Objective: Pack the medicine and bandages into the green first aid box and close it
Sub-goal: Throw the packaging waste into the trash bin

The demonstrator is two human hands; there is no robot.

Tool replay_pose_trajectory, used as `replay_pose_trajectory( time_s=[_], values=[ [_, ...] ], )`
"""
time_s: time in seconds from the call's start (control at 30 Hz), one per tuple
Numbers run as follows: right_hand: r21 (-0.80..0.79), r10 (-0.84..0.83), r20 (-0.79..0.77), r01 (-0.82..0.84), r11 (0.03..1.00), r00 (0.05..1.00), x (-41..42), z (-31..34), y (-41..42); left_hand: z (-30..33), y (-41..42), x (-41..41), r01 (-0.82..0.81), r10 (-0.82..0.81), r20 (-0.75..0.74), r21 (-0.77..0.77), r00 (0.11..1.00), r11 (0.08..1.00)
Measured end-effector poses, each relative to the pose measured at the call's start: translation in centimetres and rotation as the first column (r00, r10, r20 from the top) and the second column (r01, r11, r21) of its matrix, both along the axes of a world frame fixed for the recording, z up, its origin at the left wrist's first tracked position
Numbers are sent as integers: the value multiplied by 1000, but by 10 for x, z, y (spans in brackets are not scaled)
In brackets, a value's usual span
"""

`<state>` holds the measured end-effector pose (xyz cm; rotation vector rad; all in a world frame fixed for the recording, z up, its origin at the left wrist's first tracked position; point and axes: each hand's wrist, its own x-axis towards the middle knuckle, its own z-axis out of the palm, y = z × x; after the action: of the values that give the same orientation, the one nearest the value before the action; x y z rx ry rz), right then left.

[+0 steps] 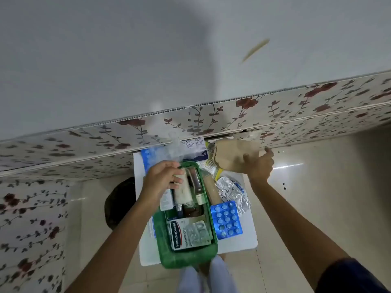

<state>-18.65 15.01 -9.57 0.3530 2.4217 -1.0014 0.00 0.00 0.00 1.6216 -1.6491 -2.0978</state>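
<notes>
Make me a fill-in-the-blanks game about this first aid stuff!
1. The box that holds the medicine is coloured ____.
2. The left hand holds a white ____ over the box.
3. The right hand grips a brown paper ____.
4. The blue pill sheet lies on the white table, to the ____ of the box.

Missing words: green; bandage roll; bag; right
</notes>
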Motion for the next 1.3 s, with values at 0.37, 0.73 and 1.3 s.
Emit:
replay_pose_trajectory(
  time_s=[0.37, 0.73, 1.3],
  values=[
    [-346, -128, 91, 152, 926, 988, -12, 15, 7, -40, -49, -20, 421, -264, 327, -694, 907, 585],
    [-540, -65, 182, 155, 827, 981, 11, 61, 24, -48, -69, -40, 598, -276, 530, -705, 802, 382],
    [-67, 826, -460, -940, 335, 327, 268, 89, -203, -72, -99, 274, -334, 515, 271, -507, 813, 794]
  ],
)
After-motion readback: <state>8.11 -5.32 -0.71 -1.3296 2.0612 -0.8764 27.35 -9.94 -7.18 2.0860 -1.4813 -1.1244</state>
